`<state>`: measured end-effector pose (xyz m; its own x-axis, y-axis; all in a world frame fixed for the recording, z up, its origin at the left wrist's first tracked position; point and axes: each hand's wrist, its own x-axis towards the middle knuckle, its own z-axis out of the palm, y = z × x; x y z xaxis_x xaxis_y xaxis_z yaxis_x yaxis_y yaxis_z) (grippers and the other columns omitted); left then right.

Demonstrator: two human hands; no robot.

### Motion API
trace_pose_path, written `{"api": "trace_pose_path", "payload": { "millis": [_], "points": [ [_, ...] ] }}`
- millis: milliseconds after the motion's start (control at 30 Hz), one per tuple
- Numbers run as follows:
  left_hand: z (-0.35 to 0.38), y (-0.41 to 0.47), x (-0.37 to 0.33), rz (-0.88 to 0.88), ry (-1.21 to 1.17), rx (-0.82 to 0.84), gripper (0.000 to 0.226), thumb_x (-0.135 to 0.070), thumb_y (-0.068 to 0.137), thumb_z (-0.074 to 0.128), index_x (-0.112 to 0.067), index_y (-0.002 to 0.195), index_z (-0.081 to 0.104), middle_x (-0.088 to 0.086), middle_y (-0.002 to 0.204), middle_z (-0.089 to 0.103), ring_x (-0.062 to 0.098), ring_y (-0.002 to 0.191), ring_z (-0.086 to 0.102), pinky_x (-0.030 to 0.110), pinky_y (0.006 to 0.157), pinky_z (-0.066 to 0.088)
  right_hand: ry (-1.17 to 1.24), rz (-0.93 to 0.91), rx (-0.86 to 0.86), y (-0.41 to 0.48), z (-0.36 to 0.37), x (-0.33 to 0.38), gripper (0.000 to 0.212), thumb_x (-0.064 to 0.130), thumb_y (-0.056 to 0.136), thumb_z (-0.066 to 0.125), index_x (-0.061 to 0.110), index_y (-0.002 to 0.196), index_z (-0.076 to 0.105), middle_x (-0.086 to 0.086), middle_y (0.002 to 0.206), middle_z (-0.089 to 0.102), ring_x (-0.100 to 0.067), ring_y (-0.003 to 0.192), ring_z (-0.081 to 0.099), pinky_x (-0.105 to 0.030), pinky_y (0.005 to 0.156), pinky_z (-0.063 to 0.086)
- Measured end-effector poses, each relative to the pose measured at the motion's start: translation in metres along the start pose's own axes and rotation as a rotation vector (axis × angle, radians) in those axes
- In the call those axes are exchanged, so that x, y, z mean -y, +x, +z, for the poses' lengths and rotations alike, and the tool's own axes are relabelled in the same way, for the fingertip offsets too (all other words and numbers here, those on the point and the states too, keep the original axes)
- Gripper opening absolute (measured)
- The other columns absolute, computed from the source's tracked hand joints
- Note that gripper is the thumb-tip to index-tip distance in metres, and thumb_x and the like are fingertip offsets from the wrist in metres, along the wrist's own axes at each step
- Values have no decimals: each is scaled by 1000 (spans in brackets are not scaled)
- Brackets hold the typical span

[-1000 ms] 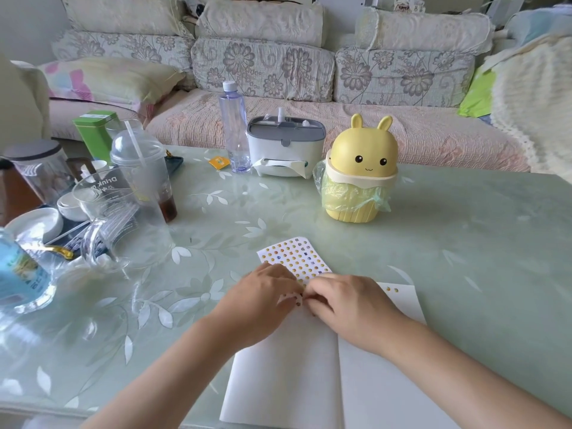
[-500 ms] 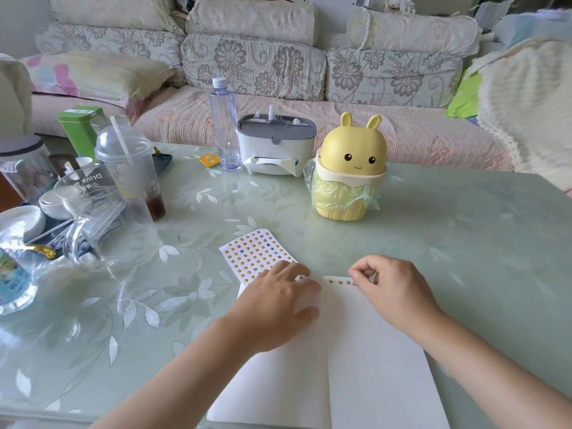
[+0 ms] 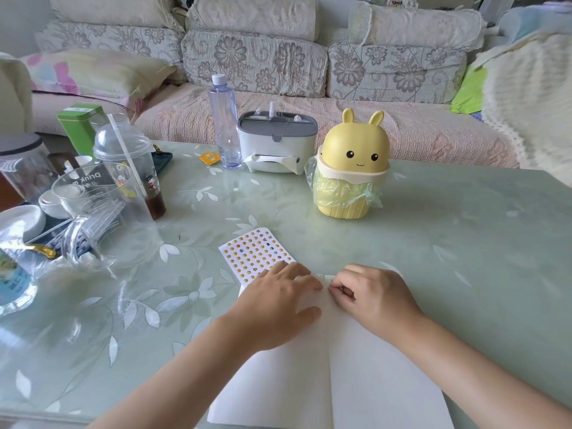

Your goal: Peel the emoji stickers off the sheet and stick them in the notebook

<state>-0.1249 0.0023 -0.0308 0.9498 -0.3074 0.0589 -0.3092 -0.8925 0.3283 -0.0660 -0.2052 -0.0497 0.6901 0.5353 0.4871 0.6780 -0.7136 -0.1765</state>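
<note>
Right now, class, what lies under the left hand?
The left hand lies flat on the notebook's left page and covers the sticker sheet's near corner. Any stickers beneath its palm are hidden.

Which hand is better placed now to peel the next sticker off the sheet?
Probably the right hand: its curled fingers sit just beside the sticker sheet, while the left hand lies flat, pinning the sheet's near edge.

Floral sofa [image 3: 253, 60] behind green table [image 3: 464, 243]
</note>
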Motion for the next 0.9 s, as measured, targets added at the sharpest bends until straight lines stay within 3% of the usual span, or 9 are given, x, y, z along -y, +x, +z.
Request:
{"api": "trace_pose_path", "payload": {
  "millis": [233, 400, 467, 533, 733, 900],
  "points": [
    [1, 0, 1, 0, 10, 1, 45, -53, 97, 51, -40, 140, 47, -14, 144, 41, 11, 134, 34, 29, 110, 28, 4, 22, 176, -8, -13, 0, 34, 47, 87, 48, 25, 72, 69, 4, 68, 49, -15, 57, 47, -28, 49, 41],
    [2, 1, 1, -9, 10, 0, 45, -53, 96, 51, -41, 139, 47, -15, 143, 41, 10, 134, 34, 29, 109, 29, 51, 55, 176, -14, -23, 1, 29, 44, 85, 50, 36, 101, 73, 11, 77, 53, -8, 67, 56, -25, 54, 43],
    [2, 1, 0, -10, 8, 0, 44, -53, 96, 51, -41, 139, 47, -16, 142, 42, 10, 133, 34, 29, 109, 29, -12, 10, 229, -15, -22, 4, 38, 43, 85, 50, 36, 118, 66, 12, 82, 48, -10, 71, 55, -26, 54, 43],
    [3, 1, 1, -11, 5, 0, 44, -54, 96, 52, -42, 138, 47, -16, 141, 42, 10, 132, 35, 30, 109, 30, -73, -31, 264, -17, -20, 7, 39, 40, 89, 48, 36, 124, 64, 11, 83, 41, -13, 70, 53, -28, 52, 39],
    [3, 1, 0, -32, -1, 4, 43, -55, 95, 54, -43, 136, 48, -18, 140, 42, 10, 131, 36, 31, 108, 33, -114, -77, 207, -20, -23, 4, 26, 38, 90, 54, 33, 111, 68, 9, 81, 40, -15, 65, 48, -26, 49, 29],
    [2, 2, 1, -8, -13, -2, 44, -54, 94, 57, -42, 135, 52, -16, 140, 44, 10, 131, 37, 30, 108, 33, -64, -36, 209, -21, -29, 5, 20, 37, 88, 53, 32, 97, 71, 10, 86, 49, -16, 68, 55, -28, 50, 41]
  ]
}}
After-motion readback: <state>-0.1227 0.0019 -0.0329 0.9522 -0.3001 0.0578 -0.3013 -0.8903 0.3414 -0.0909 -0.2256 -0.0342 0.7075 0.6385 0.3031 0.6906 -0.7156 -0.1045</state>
